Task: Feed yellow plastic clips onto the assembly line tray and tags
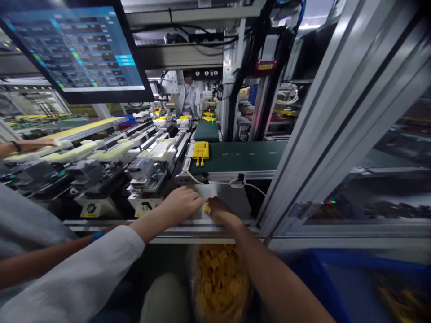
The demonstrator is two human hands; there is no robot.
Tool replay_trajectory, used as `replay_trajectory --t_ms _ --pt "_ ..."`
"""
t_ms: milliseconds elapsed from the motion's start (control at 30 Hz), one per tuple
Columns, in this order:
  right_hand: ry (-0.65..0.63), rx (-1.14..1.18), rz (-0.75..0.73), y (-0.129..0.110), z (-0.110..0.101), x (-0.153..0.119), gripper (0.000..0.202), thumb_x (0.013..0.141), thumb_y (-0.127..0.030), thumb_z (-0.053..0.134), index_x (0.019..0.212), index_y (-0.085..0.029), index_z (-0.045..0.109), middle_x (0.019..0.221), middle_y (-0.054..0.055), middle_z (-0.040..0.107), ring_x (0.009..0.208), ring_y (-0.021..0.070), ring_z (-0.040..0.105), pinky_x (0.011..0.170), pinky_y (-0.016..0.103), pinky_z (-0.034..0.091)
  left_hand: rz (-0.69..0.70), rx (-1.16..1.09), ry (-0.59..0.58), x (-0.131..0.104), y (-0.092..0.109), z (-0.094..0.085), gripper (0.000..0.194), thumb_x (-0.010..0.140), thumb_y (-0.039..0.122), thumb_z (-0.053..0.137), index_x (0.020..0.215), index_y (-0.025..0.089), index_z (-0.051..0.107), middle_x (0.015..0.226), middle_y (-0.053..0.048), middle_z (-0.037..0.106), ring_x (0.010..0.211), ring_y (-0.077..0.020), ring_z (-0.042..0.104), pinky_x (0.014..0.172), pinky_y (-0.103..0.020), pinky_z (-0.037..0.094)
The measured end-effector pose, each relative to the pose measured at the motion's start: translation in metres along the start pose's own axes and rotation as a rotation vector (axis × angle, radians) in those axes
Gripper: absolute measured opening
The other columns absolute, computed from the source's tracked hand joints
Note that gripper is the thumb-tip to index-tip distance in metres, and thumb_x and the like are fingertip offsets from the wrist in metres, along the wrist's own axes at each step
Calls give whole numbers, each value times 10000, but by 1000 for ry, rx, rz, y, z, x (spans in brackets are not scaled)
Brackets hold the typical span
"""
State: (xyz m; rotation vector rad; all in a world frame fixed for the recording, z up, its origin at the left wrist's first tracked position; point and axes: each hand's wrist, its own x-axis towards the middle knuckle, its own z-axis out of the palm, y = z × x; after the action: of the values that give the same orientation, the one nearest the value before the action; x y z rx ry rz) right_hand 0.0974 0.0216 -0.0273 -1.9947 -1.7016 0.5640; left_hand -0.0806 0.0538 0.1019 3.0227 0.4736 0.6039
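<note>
My left hand (182, 204) is closed, with its fingers curled down over a grey metal plate (232, 197); whatever it holds is hidden. Just to its right, my right hand (218, 210) pinches a small yellow piece (207, 208) above the same plate. The two hands are close together, fingertips facing each other. Below the table edge, a clear bag of yellow pieces (220, 282) sits between my forearms. Beyond the plate, a yellow device with two short connectors (201, 151) lies on the green conveyor belt (245, 157).
At the left, a person's hand (37, 144) reaches over white fixtures (117, 151); another bare arm with a blue wristband (67, 251) passes beneath my left sleeve. A monitor (77, 49) hangs upper left. Metal posts (336, 112) rise at the right above a blue bin (333, 287).
</note>
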Motion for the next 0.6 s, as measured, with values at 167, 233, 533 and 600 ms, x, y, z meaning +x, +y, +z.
replay_trajectory --t_ms 167,233,533,600 --pt "17 35 55 7 0 0 363 784 -256 698 1139 -185 705 1223 148 685 1033 235 678 825 301 511 -226 271 42 106 -9 -33 489 928 526 528 1194 130 636 1243 -204 655 1112 -329 623 958 -454 465" --pt "50 78 65 10 -1 -3 284 823 -245 651 1097 -190 702 1159 108 706 958 197 686 783 287 516 -398 250 -120 133 -25 -35 701 877 687 501 1248 102 608 1316 -241 611 1170 -367 593 998 -490 439" --pt "334 222 68 7 -14 -9 146 859 -143 559 920 -138 691 927 127 755 886 217 688 840 350 517 19 38 72 93 22 -13 304 845 226 626 1145 194 657 1180 -120 700 1155 -271 609 1140 -526 333" --pt "412 263 26 6 -19 -16 178 891 -199 553 1003 -148 681 986 107 752 958 213 683 879 369 525 42 -172 317 66 60 0 213 887 164 534 1040 207 676 1096 -100 727 1094 -236 641 1113 -480 397"
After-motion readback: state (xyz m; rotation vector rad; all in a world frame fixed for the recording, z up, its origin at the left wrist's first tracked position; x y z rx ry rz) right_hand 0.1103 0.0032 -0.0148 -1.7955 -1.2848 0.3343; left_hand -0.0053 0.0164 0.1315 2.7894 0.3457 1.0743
